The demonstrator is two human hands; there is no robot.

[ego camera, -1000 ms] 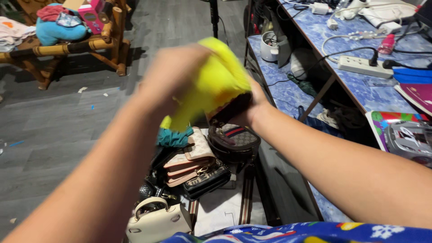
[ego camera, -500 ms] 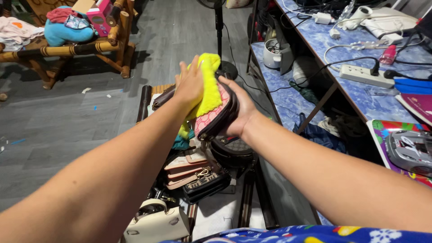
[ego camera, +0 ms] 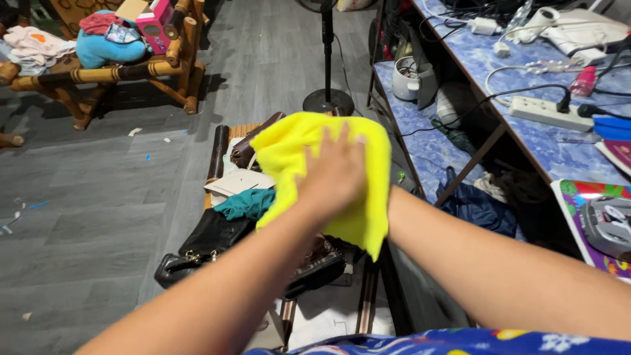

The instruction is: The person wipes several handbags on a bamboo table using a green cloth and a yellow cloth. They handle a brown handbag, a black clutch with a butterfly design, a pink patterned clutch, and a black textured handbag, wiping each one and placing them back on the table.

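My left hand (ego camera: pixel 335 172) lies flat with fingers spread on a bright yellow cloth (ego camera: pixel 289 148), pressing it down in mid-air. The cloth drapes over whatever is under it. My right forearm (ego camera: pixel 460 243) runs in under the cloth; the right hand and the small pink-patterned purse it gripped a moment ago are covered by the cloth. Below the hands is a pile of bags on the floor: a black handbag (ego camera: pixel 204 240), a dark patterned bag (ego camera: pixel 319 266), a brown bag (ego camera: pixel 253 141) and a teal cloth (ego camera: pixel 246 202).
A fan stand (ego camera: pixel 327 98) rises just beyond the pile. To the right a blue-topped table (ego camera: pixel 526 79) carries a power strip (ego camera: pixel 549 112) and cables, with a lower shelf (ego camera: pixel 420 125) beneath. A bamboo bench (ego camera: pixel 131 69) with soft things stands far left.
The yellow cloth has spread out over the purse and hides it and my right hand. My left hand moved right and down, flat on the cloth. The camera tilted, so more of the pile shows.
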